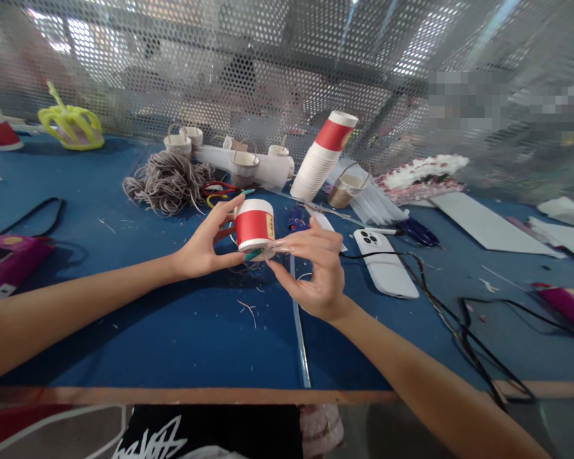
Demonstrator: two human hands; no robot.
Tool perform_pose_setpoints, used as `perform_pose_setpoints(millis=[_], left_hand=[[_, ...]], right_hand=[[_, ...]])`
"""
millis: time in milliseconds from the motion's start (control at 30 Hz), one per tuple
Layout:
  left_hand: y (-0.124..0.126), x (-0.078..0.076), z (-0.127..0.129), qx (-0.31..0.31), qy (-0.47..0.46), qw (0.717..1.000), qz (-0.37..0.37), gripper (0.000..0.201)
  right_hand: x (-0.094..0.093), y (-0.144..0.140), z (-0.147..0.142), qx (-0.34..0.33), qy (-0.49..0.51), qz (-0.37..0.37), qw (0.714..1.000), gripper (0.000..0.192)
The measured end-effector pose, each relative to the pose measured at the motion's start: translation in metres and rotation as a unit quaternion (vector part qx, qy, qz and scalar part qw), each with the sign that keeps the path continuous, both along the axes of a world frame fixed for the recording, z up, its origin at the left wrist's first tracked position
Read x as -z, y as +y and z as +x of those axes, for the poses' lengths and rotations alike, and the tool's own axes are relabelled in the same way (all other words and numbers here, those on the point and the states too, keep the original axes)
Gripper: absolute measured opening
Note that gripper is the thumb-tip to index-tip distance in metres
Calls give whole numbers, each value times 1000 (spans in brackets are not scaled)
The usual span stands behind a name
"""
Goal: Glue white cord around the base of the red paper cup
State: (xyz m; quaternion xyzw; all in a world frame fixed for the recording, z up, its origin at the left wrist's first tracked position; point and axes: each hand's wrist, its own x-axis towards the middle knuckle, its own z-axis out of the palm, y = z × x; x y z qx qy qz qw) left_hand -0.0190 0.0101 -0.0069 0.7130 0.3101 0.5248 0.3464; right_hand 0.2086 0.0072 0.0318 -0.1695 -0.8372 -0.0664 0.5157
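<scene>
Both hands held a small red-and-white cup (254, 224) just above the blue tabletop (172, 331). The left hand (205, 245) had its fingers (229, 207) clamped on the cup's left side. The right hand (316, 274) pinched the cup's lower rim with fingers closed on it. A white phone (385, 264) lay just right of the hands, a cup stack (323, 156) and grey cord (165, 182) behind.

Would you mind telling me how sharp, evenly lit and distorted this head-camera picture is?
Head view: wide-angle bending curves the table edge; the left hand, right hand and red-and-white cup are sharp; bright backlight glares through the perforated screen; a pixelated patch sits at upper right.
</scene>
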Motion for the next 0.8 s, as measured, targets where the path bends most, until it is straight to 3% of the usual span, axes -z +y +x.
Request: perform_pose_setpoints(millis=[133, 533, 800], left_hand=[[1, 3, 0, 30, -19, 999, 0, 89], [2, 3, 1, 39, -20, 999, 9, 88], [0, 0, 2, 42, -30, 999, 0, 87]], right_hand=[[-2, 0, 1, 12, 3, 8, 1000, 47], [1, 0, 1, 10, 13, 14, 1000, 43], [-1, 0, 0, -5, 42, 36, 998, 53]])
